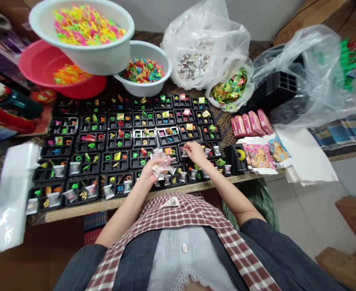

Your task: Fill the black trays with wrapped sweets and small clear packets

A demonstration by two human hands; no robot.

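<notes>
My left hand (152, 169) is closed round a bunch of small clear plastic packets (162, 161), held just above the front row of black compartment trays (114, 161). To its right, my right hand (195, 152) pinches one small clear packet (185, 152) over a tray in the second row from the front. The trays form a grid across the table, each holding small bright plastic pieces. Several front trays also hold a clear packet, such as the one at the left (58, 170).
At the back stand a white basin (83, 32) of neon pieces, a red basin (59, 72) and a smaller white bowl (144, 68). Clear bags (205, 44) sit behind the trays. Pink boxes (250, 123) and flat cartons (262, 155) lie right. The table edge (105, 204) runs before me.
</notes>
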